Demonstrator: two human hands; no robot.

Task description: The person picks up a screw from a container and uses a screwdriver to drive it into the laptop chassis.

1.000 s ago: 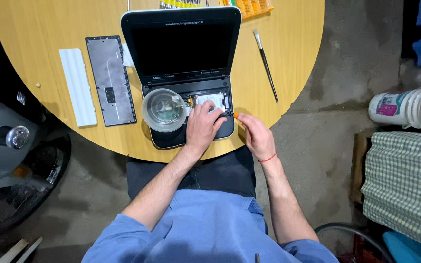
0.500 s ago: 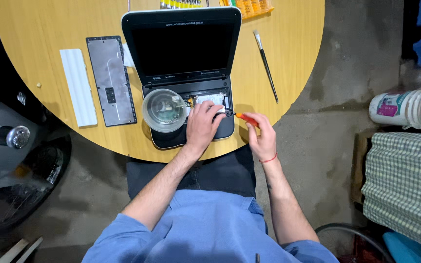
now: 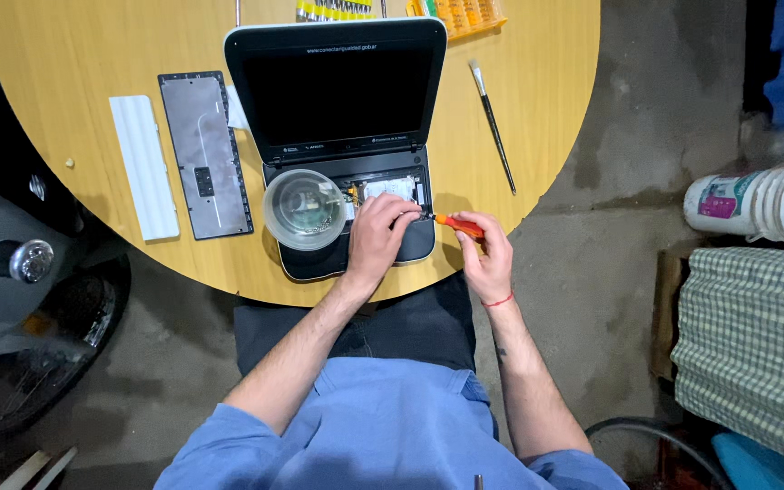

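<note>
A small dark laptop (image 3: 338, 91) lies open on a round wooden table (image 3: 74, 45), its keyboard removed and its insides showing. My left hand (image 3: 378, 238) rests flat on the laptop's base, fingers touching the exposed parts. My right hand (image 3: 485, 256) grips an orange-handled screwdriver (image 3: 454, 224) whose tip points left into the base beside my left fingers. A clear round plastic bowl (image 3: 306, 209) sits on the left part of the base, just left of my left hand.
The removed keyboard (image 3: 206, 154) lies face down left of the laptop, beside a white strip (image 3: 143, 166). A thin paintbrush (image 3: 493, 127) lies to the right. An orange parts case (image 3: 465, 14) sits at the far edge. White buckets (image 3: 764, 204) and checked cloth (image 3: 759, 354) stand on the right.
My right hand has brought the orange screwdriver up to the laptop base, tip now beside my left fingers. My left hand stays on the base.
</note>
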